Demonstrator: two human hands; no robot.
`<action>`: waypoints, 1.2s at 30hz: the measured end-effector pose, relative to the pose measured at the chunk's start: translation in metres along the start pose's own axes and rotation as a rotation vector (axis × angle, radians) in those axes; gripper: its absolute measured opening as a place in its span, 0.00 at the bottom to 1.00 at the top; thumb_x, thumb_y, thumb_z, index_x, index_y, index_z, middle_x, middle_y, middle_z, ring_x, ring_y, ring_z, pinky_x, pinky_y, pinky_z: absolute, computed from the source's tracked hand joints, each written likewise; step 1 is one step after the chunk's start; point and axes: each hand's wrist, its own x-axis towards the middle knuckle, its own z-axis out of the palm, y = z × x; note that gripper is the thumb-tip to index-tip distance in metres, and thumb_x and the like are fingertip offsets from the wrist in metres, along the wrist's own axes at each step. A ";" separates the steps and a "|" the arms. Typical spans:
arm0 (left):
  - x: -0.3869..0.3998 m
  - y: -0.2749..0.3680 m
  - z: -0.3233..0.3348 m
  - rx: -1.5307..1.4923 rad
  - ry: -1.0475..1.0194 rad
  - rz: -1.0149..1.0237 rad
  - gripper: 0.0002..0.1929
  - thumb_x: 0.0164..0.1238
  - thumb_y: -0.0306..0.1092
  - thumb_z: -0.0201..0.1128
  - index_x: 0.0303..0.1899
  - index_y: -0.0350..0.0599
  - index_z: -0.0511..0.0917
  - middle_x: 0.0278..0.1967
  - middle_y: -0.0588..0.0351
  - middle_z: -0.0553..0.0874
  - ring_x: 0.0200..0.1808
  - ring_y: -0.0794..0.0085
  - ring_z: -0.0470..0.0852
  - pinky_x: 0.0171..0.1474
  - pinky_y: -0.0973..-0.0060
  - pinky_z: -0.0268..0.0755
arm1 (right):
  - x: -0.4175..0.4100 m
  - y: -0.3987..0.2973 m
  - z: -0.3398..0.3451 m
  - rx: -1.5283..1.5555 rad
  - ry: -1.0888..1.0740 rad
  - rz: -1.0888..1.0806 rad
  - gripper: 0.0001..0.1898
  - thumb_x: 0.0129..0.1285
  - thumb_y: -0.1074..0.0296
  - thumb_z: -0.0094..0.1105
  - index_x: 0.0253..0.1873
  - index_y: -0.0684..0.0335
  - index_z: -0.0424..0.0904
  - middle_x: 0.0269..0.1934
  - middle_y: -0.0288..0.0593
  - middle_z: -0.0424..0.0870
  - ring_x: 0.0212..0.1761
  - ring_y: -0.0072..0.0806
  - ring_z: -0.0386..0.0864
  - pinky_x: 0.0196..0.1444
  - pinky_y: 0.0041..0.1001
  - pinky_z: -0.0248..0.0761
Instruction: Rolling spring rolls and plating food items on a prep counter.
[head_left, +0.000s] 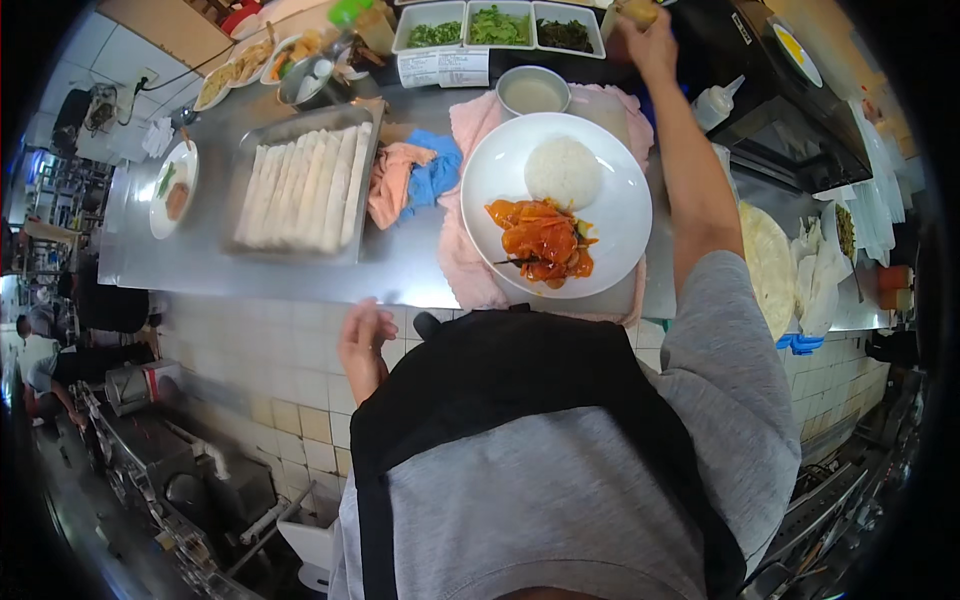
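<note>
Past the far end of the plate, my right hand (651, 46) reaches to the back of the counter. Its fingers close on the yellowish top of a container (639, 13), partly cut off by the picture's top edge. My left hand (365, 337) hovers just off the counter's front edge, holding nothing, with its fingers loosely apart. Before me a large white plate (480, 195) carries a rice dome (562, 172) and pieces of food in glossy orange-red sauce (541, 241). The plate rests on a pink towel (469, 274). Behind it stands a metal bowl (533, 91) of cloudy liquid.
A metal tray (300, 253) of white rolls sits left, beside orange (394, 180) and blue cloths (433, 169). Farther left is a small plate (187, 161). Tubs of chopped greens (499, 28) line the back. A squeeze bottle (716, 103) stands right, near flat round wrappers (765, 262).
</note>
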 end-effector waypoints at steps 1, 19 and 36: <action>-0.004 -0.001 -0.005 -0.010 0.023 0.003 0.13 0.72 0.31 0.57 0.53 0.38 0.77 0.34 0.55 0.84 0.31 0.77 0.79 0.37 0.81 0.71 | 0.002 -0.019 -0.021 0.186 0.158 -0.118 0.29 0.55 0.56 0.67 0.60 0.61 0.69 0.47 0.51 0.82 0.47 0.43 0.82 0.49 0.35 0.76; 0.030 0.000 0.035 0.117 -0.198 0.064 0.13 0.72 0.32 0.58 0.53 0.38 0.77 0.36 0.56 0.84 0.32 0.78 0.79 0.38 0.80 0.71 | -0.149 -0.093 -0.195 -0.329 -1.399 -0.656 0.21 0.48 0.64 0.69 0.48 0.56 0.75 0.35 0.47 0.82 0.39 0.46 0.81 0.42 0.40 0.73; 0.081 -0.021 0.041 0.307 -0.165 0.144 0.11 0.73 0.30 0.57 0.51 0.37 0.77 0.32 0.57 0.84 0.25 0.83 0.76 0.27 0.87 0.66 | -0.152 -0.090 -0.192 -0.013 -1.508 -0.443 0.32 0.45 0.63 0.76 0.57 0.56 0.73 0.41 0.44 0.83 0.45 0.38 0.81 0.49 0.32 0.72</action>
